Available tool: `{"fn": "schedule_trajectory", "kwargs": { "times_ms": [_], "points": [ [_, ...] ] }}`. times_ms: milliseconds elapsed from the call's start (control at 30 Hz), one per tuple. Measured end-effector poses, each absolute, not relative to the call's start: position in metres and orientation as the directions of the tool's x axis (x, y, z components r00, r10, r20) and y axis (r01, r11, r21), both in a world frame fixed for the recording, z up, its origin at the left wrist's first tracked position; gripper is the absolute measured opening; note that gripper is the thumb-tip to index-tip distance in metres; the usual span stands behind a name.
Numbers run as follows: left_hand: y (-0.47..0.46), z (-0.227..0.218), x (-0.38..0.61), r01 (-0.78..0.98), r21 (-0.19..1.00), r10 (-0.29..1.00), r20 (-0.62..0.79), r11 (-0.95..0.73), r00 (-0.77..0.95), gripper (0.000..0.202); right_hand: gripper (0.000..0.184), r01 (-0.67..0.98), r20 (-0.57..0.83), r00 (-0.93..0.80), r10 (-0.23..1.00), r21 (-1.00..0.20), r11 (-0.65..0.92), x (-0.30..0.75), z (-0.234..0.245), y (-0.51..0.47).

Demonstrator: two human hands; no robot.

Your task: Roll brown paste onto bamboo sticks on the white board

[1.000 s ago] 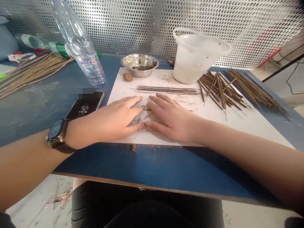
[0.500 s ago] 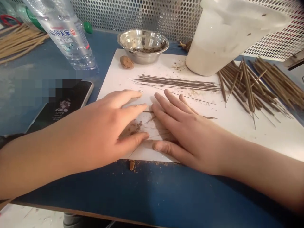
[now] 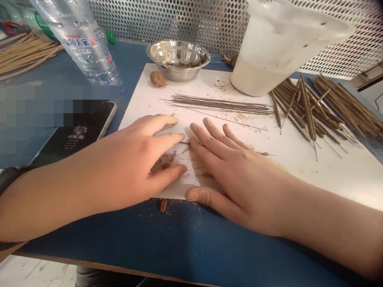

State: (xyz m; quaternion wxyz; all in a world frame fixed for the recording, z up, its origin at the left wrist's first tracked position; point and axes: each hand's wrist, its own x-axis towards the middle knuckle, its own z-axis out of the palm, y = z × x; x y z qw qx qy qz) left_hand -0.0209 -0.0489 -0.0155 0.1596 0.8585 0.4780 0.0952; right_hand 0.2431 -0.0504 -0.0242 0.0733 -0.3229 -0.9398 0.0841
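Note:
My left hand is spread low over the white sheet, with its fingers apart. To its right lies my right hand, palm down and fingers outstretched. Beneath the two hands runs a thin stick with brown paste on it; a dark bit shows between the fingertips and its bare end pokes out on the right. Most of it is hidden. Brown smears and crumbs mark the paper near both thumbs. Beyond my fingers lies a row of bare thin sticks. A lump of brown paste sits behind my left hand.
A steel bowl and a cloudy plastic jug stand at the back. Brown coated sticks are heaped on the right. To the left are a water bottle and a phone. A perforated panel borders the table.
My right hand has slid slightly toward me, its thumb now at the sheet's near edge. The coated stick's right end has shifted a little nearer too. My left hand has barely moved.

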Motion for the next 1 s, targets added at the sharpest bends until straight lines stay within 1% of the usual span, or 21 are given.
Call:
{"fn": "schedule_trajectory", "kwargs": {
  "times_ms": [167, 300, 467, 567, 800, 1000],
  "points": [
    [-0.049, -0.014, -0.021, 0.792, 0.365, 0.853, 0.013, -0.489, 0.521, 0.058, 0.091, 0.594, 0.083, -0.780, 0.620, -0.210, 0.776, 0.244, -0.028, -0.049],
    [-0.050, -0.013, -0.022, 0.800, 0.356, 0.858, 0.013, -0.483, 0.513, 0.060, 0.094, 0.593, 0.083, -0.781, 0.619, -0.210, 0.777, 0.245, -0.028, -0.053],
    [-0.051, -0.013, -0.021, 0.803, 0.348, 0.856, -0.005, -0.484, 0.517, 0.058, 0.089, 0.590, 0.090, -0.783, 0.615, -0.206, 0.781, 0.246, -0.028, -0.053],
    [-0.051, -0.013, -0.021, 0.810, 0.342, 0.860, -0.009, -0.477, 0.510, 0.057, 0.089, 0.588, 0.095, -0.781, 0.617, -0.219, 0.778, 0.246, -0.028, -0.055],
    [-0.051, -0.013, -0.022, 0.803, 0.349, 0.860, 0.016, -0.483, 0.511, 0.057, 0.082, 0.601, 0.121, -0.758, 0.641, -0.249, 0.759, 0.247, -0.023, -0.060],
    [-0.050, -0.012, -0.021, 0.806, 0.366, 0.869, 0.017, -0.466, 0.495, 0.054, 0.084, 0.597, 0.095, -0.768, 0.633, -0.250, 0.762, 0.244, -0.025, -0.054]
  ]
}}
